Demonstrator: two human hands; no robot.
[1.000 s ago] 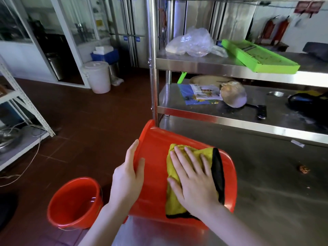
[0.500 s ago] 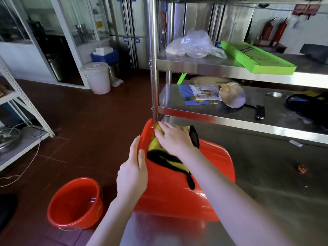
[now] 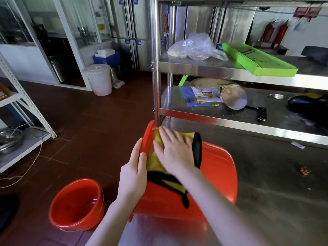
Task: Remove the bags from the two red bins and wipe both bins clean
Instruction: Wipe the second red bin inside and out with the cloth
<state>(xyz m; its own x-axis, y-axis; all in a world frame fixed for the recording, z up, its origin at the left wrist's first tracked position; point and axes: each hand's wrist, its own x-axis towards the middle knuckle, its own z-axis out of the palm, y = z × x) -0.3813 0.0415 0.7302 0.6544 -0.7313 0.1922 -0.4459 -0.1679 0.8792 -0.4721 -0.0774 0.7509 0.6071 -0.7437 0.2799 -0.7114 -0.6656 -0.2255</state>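
Note:
A red bin lies on its side on the steel table, its rim pointing left past the table edge. My right hand presses a yellow cloth with black edging flat against the bin's upper side near the rim. My left hand rests with straight fingers against the bin's left side, just below the rim, steadying it. A second red bin stands upright on the floor at lower left, with a little water in the bottom.
A steel shelf post rises right behind the bin's rim. Shelves hold a clear plastic bag, a green tray, papers and a pan. A white lidded bucket stands on the red tiled floor; a white rack stands far left.
My right hand slid the cloth from the middle of the bin up to its rim, and now has spread flatter there. The left hand kept its place.

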